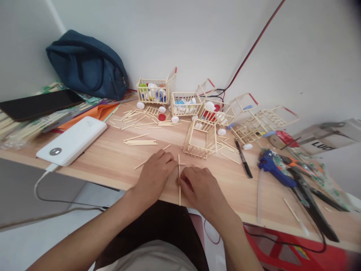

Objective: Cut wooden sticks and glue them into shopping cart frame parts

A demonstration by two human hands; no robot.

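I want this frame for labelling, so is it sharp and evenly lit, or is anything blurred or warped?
Head view: light is soft and even, no glare, only faint shadows; the left hand, right hand and thin wooden stick in the middle are sharp; the light wooden table edge bows from wide-lens distortion; the bundle of pale sticks far left smears.

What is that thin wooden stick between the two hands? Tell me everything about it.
The thin pale wooden stick is straight, like a skewer. It lies flat on the light wooden table, pointing away from the person, its near end by the table's edge. A shorter stick seems to cross it near the far end. The left hand and right hand touch it from either side with curled fingers; pinching or just steadying, I cannot tell.
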